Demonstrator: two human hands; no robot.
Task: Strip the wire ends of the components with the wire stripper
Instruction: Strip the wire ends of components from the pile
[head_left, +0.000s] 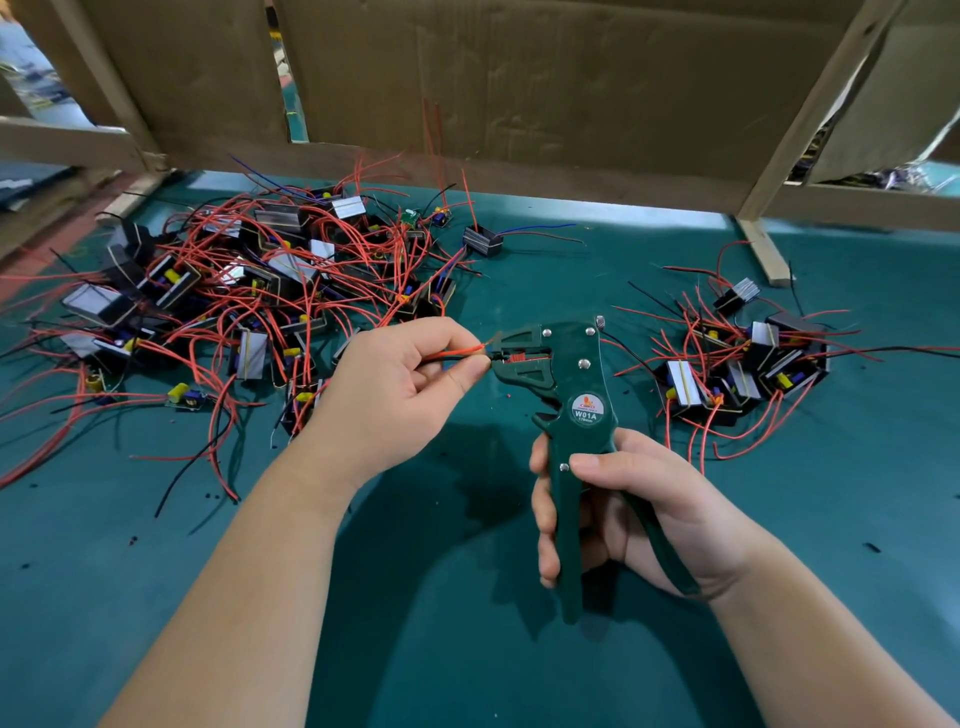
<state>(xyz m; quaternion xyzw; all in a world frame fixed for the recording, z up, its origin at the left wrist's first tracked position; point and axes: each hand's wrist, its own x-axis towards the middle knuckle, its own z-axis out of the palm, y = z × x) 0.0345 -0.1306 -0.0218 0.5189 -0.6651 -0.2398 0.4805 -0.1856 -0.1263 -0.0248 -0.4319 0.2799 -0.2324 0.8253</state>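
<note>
My left hand (410, 384) pinches red + black wire ends (457, 354), long axis running left-right, tips fed into the wire stripper (561, 374) head, just right of that hand. Right hand (623, 512) wraps the handles, w/ the tool upright over the counter (467, 623). Squeeze looks next.

Teal cover (467, 649) spreading over whole worktable, soft shadows falling across near part. Creased brown cardboard sheet (519, 78) standing along far edge, closing off view. Pale wooden frame standing in front of it: post (810, 114) slanting down at right, horizontal rail (62, 140) running at left. Narrow gap (293, 104) between cardboard sheets showing green floor beyond, blurred. Pale band of light (597, 213) lying on cover just below cardboard.
</note>
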